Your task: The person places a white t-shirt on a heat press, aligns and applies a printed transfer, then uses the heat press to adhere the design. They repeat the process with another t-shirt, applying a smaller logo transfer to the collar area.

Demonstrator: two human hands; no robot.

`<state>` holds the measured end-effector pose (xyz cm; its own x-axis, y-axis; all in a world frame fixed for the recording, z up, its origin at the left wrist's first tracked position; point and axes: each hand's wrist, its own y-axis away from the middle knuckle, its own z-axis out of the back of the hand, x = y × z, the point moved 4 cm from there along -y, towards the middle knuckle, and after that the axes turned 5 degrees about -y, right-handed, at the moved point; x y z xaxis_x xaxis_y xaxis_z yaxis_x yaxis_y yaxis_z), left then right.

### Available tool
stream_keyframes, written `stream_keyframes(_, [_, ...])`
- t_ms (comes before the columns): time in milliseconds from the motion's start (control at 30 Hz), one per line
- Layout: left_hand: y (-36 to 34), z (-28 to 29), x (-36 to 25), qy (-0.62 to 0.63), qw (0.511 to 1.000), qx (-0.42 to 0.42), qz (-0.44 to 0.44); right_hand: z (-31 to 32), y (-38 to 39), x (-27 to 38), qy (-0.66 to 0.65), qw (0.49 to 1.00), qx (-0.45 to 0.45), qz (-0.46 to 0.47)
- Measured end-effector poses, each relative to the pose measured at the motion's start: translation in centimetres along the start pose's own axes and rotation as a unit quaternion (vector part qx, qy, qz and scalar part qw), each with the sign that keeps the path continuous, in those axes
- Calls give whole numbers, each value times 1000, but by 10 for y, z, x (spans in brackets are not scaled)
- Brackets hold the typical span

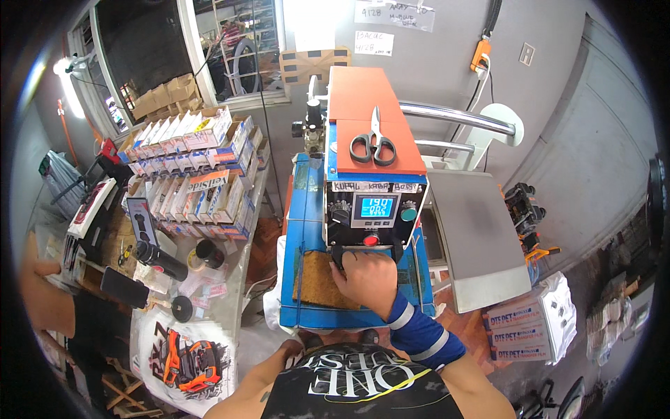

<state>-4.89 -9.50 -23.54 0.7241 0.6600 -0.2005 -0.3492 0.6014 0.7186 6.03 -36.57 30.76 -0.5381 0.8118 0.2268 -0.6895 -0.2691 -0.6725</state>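
One right hand (368, 277) clasps the black handle (337, 255) on the heat press (405, 157), pressing seemingly unfinished; printed fabric (188, 359) lies leftward, perhaps done; left hand unseen, can't tell!

Digits on machine display (377, 209), lettering (upside down) on shirt (363, 387), print on cartons (520, 332), handwriting on papers (374, 43)

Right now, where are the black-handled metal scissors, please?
In the head view, the black-handled metal scissors lie on the flat orange machine top, slightly right of centre, above the glowing blue rectangular screen.
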Motion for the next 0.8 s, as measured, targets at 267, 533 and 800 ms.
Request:
stream_keyframes(267, [2, -3, 1, -2, 1000, -2, -3, 1, -1, 1, 11, 1000, 20, -15])
stream_keyframes(533, [4, -10, 6, -18, 1000, 10, -1, 1, -1, -1, 5, 1000, -2, 3])
stream_keyframes(800, [14, -11, 26, 5, 997, -75, -22, 1, 3, -2, 2, 1000, -15, 10])
